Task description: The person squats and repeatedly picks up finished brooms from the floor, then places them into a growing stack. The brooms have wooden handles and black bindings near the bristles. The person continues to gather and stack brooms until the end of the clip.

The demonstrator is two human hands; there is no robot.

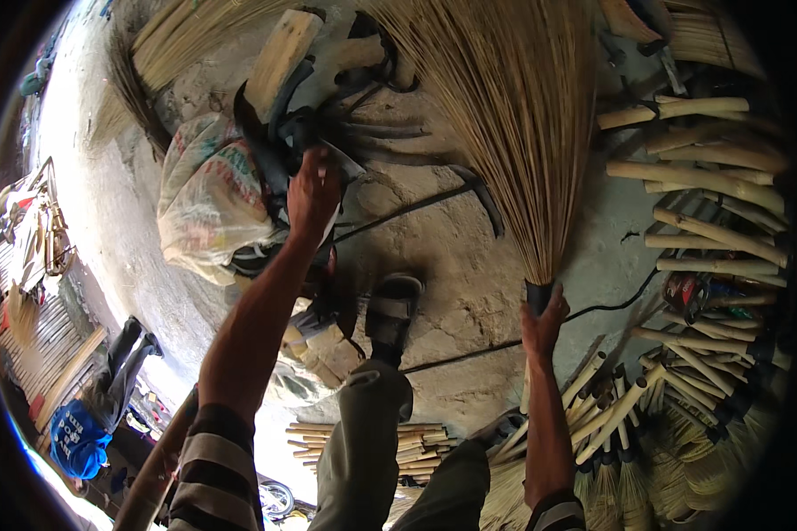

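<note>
1. The right hand [542, 326] has its grip closed round the dark-bound neck of a broom [514, 124], right of centre; the head fans out far and upward in thin, stiff, straw-coloured sticks.
2. The left hand [313, 193] reaches far to the left of centre and is on a tangle of black rubber strips [279, 133]; whether its fingers are closed on a strip or only press on it I cannot tell.
3. Just left of that hand sits a crumpled white woven sack [205, 199], bulging; what is in it does not show.
4. A pale wooden block [281, 55] lies beyond the strips, at the far side.
5. A long thin dark rod [416, 205] lies across the rough, dusty concrete floor [452, 265] between the two hands, and a black cord [611, 305] runs just right of the right hand.
6. A sandalled foot [393, 311] rests on the floor between the forearms.
7. To the right, round pale wooden handles [708, 186] lie side by side in rows; near right, finished brooms [646, 442] are heaped, handles pointing in.
8. Near centre lies a small stack of short sticks [421, 442].
9. At the near left another person in blue [80, 434] crouches.
</note>
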